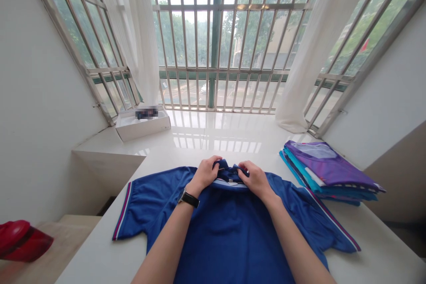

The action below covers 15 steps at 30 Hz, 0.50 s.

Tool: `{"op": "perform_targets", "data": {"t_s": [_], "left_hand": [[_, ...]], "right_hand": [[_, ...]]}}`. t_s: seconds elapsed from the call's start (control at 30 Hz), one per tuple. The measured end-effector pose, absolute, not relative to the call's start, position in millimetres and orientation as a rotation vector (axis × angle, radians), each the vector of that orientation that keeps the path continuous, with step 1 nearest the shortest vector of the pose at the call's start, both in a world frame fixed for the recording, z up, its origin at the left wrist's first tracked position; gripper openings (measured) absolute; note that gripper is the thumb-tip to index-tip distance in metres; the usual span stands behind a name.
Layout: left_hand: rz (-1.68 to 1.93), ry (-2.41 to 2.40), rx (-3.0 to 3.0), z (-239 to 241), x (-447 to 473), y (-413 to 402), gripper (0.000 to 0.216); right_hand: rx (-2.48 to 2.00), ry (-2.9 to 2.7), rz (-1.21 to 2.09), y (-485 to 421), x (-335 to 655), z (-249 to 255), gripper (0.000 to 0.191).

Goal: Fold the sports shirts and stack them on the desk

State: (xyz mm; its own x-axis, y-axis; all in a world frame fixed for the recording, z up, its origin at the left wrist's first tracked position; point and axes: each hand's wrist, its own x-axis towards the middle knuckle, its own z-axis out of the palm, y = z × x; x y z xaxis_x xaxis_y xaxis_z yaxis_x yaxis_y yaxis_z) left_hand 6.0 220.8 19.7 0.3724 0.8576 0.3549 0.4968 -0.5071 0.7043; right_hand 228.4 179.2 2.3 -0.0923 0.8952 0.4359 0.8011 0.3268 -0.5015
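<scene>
A blue polo shirt (233, 230) lies spread on the white table, its collar toward the window and its short striped-cuff sleeves out to both sides. My left hand (207, 172), with a dark-strapped watch (188, 198) on the wrist, pinches the left part of the collar. On the other side of the neck opening, my right hand (253, 179) grips the right part of the collar between thumb and fingers. Between the hands the inner neckband and a small pale label show. The shirt's lower hem is outside the view.
Folded purple and turquoise garments (336, 168) are stacked at the right of the table (89, 253). A white box (143, 129) with a blurred dark item stands on the sill at back left. White curtains (299, 66) hang before the barred window. Something red (25, 240) is at lower left.
</scene>
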Motion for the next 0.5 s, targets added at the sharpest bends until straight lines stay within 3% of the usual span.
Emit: {"op": "perform_targets", "data": {"t_s": [0.5], "left_hand": [[0.767,1.017,2.275,25.5,10.1,211.6,0.029]], "right_hand": [[-1.329,-1.969,0.296,180.2,225.0,0.9,0.014]]}}
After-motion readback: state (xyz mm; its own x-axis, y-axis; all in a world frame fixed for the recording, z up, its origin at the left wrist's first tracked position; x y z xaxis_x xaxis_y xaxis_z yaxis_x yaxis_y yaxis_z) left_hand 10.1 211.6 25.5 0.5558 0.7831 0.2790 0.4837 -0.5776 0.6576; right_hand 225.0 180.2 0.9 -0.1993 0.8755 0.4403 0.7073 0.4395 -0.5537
